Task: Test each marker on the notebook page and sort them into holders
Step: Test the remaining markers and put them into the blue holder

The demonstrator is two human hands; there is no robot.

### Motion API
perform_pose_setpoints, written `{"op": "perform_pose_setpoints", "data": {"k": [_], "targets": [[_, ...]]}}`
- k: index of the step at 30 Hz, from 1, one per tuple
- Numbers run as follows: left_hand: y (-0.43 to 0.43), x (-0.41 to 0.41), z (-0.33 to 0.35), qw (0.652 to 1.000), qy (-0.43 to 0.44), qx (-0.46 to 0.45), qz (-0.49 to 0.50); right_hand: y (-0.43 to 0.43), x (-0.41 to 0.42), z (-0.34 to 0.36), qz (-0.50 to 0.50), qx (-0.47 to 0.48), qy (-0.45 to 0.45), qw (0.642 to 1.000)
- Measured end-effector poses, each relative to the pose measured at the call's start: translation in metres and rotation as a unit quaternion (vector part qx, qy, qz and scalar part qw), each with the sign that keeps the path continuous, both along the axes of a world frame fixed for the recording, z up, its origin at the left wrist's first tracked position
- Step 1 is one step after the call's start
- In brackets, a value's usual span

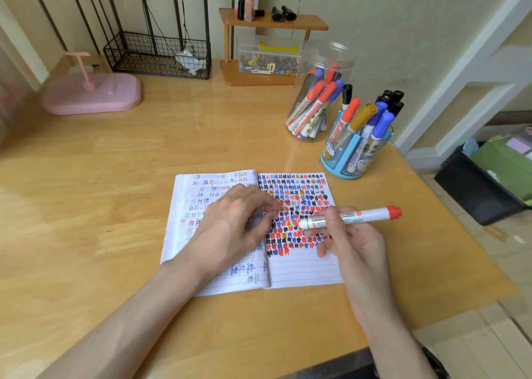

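Two hands are over the notebook (305, 269). On our right hand (354, 240) the fingers (335, 220) are curled round a marker (359, 216), pinching its white barrel near the left end. It lies level above the right page, red cap pointing right. The left end is blurred, so we cannot tell what it looks like, and the print on the barrel is too small to read.

Our left hand (233, 226) rests on the left page, fingers loosely curled near the spine, covering the marks beneath.

The right page is packed with red, blue, black and gold scribbles across its upper part, with bare ruled lines below. The left page shows fainter marks.

Further out, a clear jar (322, 62) and a blue holder (342, 165) stand just beside each other, both full of markers, beyond the notebook's right corner. The holder stands near the right edge of the tabletop (115, 177). Wide bare wood lies to our left and in front of the notebook.
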State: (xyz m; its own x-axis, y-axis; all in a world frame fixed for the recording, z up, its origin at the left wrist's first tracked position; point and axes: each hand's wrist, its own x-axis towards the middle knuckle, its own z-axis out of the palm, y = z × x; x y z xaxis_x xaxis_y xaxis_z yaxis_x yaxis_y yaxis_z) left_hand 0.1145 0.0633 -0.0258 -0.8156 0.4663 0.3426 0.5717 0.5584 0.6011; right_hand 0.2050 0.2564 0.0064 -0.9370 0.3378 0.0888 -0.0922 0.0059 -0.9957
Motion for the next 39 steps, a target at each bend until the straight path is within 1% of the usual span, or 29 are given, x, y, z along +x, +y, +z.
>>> {"op": "perform_pose_setpoints", "data": {"k": [6,14,17,21,25,30,35,39], "targets": [[0.000,0.000,0.000,1.000,0.004,0.000,0.002,0.001,-0.001,-0.003,0.028,-0.027,0.008,0.999],[0.000,0.001,0.000,1.000,0.011,-0.004,0.007,-0.002,-0.002,0.009,0.053,0.016,0.040,0.998],[0.000,0.001,0.001,1.000,0.009,-0.003,0.003,-0.001,-0.010,0.024,0.052,0.018,0.050,0.997],[0.001,0.002,0.003,1.000,0.015,-0.004,0.004,0.001,-0.028,0.036,0.061,0.012,0.042,0.997],[0.000,0.002,0.003,1.000,0.018,-0.006,0.001,0.002,-0.042,0.027,0.047,0.021,0.041,0.998],[0.000,0.003,0.007,1.000,0.003,0.014,0.005,0.004,-0.042,0.017,0.045,0.017,0.032,0.998],[0.000,0.004,0.007,1.000,0.007,0.005,0.006,0.009,-0.039,0.017,0.036,0.024,0.030,0.999],[0.000,0.004,0.007,1.000,0.006,0.003,0.009,0.009,-0.037,0.016,0.050,0.021,0.035,0.998]]}}
